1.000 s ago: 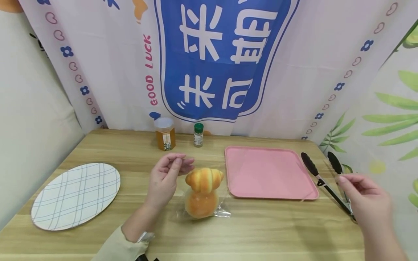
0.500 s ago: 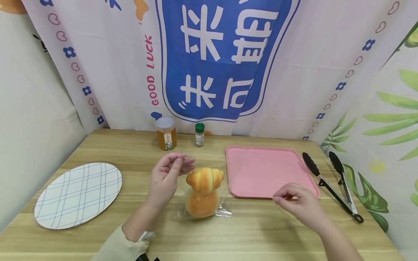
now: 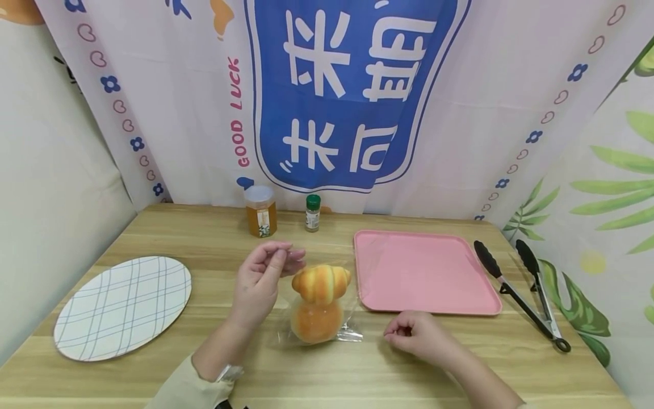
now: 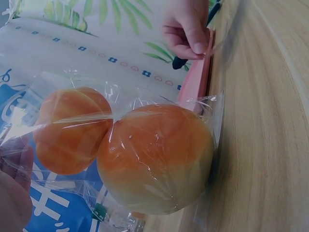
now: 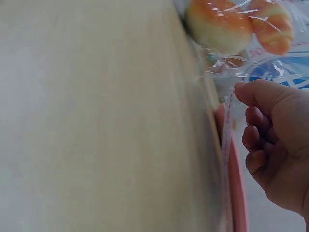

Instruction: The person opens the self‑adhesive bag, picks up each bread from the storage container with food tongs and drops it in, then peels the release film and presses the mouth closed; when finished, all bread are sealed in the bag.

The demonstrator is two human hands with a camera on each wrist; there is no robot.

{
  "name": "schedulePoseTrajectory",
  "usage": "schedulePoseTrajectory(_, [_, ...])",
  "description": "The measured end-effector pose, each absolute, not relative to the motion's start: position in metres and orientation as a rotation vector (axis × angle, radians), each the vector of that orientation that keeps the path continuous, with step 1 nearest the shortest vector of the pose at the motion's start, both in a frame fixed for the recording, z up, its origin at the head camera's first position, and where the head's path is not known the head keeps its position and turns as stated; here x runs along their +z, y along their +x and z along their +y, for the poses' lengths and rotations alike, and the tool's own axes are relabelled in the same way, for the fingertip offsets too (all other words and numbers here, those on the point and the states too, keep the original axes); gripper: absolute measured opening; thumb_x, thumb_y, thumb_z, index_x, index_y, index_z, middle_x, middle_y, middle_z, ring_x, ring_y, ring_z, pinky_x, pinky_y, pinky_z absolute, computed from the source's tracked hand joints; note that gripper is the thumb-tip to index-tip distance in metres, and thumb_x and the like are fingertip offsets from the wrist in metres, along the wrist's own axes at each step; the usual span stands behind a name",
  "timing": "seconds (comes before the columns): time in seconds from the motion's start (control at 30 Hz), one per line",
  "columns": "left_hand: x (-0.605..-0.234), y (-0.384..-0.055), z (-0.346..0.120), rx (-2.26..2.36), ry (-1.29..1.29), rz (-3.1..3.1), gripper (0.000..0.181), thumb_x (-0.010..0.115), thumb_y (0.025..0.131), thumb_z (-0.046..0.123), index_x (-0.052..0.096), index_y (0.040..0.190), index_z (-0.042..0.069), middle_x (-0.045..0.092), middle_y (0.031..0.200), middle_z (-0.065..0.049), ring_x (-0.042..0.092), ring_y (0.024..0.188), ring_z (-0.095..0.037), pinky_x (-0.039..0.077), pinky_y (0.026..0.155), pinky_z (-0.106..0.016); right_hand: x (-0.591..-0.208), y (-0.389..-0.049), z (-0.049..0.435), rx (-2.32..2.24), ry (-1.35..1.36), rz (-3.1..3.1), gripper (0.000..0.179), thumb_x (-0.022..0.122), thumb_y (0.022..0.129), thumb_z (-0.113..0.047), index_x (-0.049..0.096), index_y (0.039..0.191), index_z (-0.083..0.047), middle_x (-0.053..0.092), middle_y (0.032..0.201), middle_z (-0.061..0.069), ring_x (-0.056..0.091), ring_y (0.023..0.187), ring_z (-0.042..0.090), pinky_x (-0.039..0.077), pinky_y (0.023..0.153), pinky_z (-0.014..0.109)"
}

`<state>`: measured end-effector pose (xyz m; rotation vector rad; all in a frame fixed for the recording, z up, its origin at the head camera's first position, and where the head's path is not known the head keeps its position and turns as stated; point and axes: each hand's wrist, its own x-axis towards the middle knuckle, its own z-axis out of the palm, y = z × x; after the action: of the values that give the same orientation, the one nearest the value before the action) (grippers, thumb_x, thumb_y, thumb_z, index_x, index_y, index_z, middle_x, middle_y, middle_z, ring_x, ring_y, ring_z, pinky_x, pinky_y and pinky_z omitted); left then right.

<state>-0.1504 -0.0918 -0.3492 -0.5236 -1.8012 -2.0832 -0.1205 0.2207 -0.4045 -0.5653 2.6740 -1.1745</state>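
Note:
A clear plastic bag (image 3: 349, 332) stands mid-table with two breads inside. The round bun (image 3: 317, 322) sits at the bottom, and a ridged croissant-like roll (image 3: 321, 284) lies on top of it. My left hand (image 3: 260, 281) pinches the bag's upper left edge between thumb and fingers. Just right of the bag, low over the table, my right hand (image 3: 416, 335) has its fingers curled. In the right wrist view, its thumb and forefinger pinch a thin, pale strip (image 5: 227, 145) with reddish marks that hangs down past the tray's edge.
A pink tray (image 3: 424, 272) lies behind my right hand, with black-tipped tongs (image 3: 526, 304) to its right. At the left is an oval checked plate (image 3: 122, 307). A honey-coloured jar (image 3: 261, 213) and a green-capped shaker (image 3: 313, 214) stand at the back.
My right hand has swept left from beside the tongs, past the tray's front, to near the bag. The left hand and the bag have stayed in place.

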Motion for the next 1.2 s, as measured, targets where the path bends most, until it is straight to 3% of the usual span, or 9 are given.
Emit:
schedulePoseTrajectory(0.27, [-0.348, -0.15, -0.092, -2.058, -0.509, -1.835, 0.017, 0.044, 0.104, 0.007, 0.06, 0.11, 0.008, 0.074, 0.097, 0.012, 0.073, 0.086, -0.008, 0.062, 0.078, -0.027, -0.424, -0.122, 0.218, -1.126, -0.578, 2.614, 0.008, 0.075, 0.085, -0.025, 0.074, 0.088, -0.017, 0.066, 0.078, -0.01, 0.055, 0.071, -0.004, 0.051, 0.064, 0.018])
schedulePoseTrajectory(0.53, [-0.348, -0.15, -0.093, -2.051, -0.491, -1.856, 0.021, 0.044, 0.104, 0.009, 0.056, 0.114, -0.006, 0.074, 0.098, 0.013, 0.073, 0.086, -0.008, 0.061, 0.079, -0.027, -0.423, -0.125, 0.218, -1.309, -0.47, 2.452, 0.027, 0.06, 0.097, -0.029, 0.067, 0.107, -0.004, 0.065, 0.081, 0.003, 0.056, 0.067, 0.004, 0.051, 0.056, 0.02])
schedulePoseTrajectory(0.73, [-0.349, -0.151, -0.092, -2.066, -0.494, -1.856, 0.02, 0.044, 0.104, 0.01, 0.057, 0.114, -0.004, 0.074, 0.098, 0.014, 0.073, 0.087, -0.008, 0.061, 0.079, -0.028, -0.406, -0.127, 0.223, -1.549, -0.378, 2.356, 0.031, 0.056, 0.1, -0.02, 0.06, 0.109, 0.01, 0.061, 0.08, 0.008, 0.057, 0.066, 0.007, 0.054, 0.057, 0.021])
schedulePoseTrajectory(0.93, [-0.349, -0.151, -0.093, -2.054, -0.505, -1.866, 0.027, 0.044, 0.104, 0.01, 0.052, 0.117, -0.012, 0.073, 0.099, 0.015, 0.072, 0.087, -0.007, 0.061, 0.079, -0.027, -0.373, -0.144, 0.212, -1.611, -0.398, 2.608, 0.025, 0.061, 0.096, -0.014, 0.063, 0.111, 0.006, 0.065, 0.095, 0.018, 0.06, 0.08, 0.007, 0.056, 0.072, 0.021])
schedulePoseTrajectory(1.07, [-0.35, -0.151, -0.093, -2.058, -0.513, -1.846, 0.02, 0.044, 0.104, 0.009, 0.058, 0.113, -0.001, 0.074, 0.098, 0.014, 0.073, 0.087, -0.007, 0.061, 0.079, -0.027, -0.351, -0.161, 0.193, -1.775, -0.318, 2.647, 0.03, 0.064, 0.094, -0.011, 0.061, 0.118, 0.006, 0.066, 0.11, 0.018, 0.061, 0.093, 0.0, 0.054, 0.085, 0.015])
schedulePoseTrajectory(1.2, [-0.351, -0.152, -0.093, -2.073, -0.536, -1.811, 0.02, 0.044, 0.104, 0.008, 0.061, 0.109, 0.017, 0.074, 0.098, 0.012, 0.073, 0.086, -0.008, 0.061, 0.078, -0.027, -0.34, -0.173, 0.178, -2.005, -0.246, 2.498, 0.022, 0.065, 0.093, -0.007, 0.064, 0.11, 0.006, 0.07, 0.098, -0.001, 0.064, 0.091, 0.001, 0.055, 0.086, 0.017])
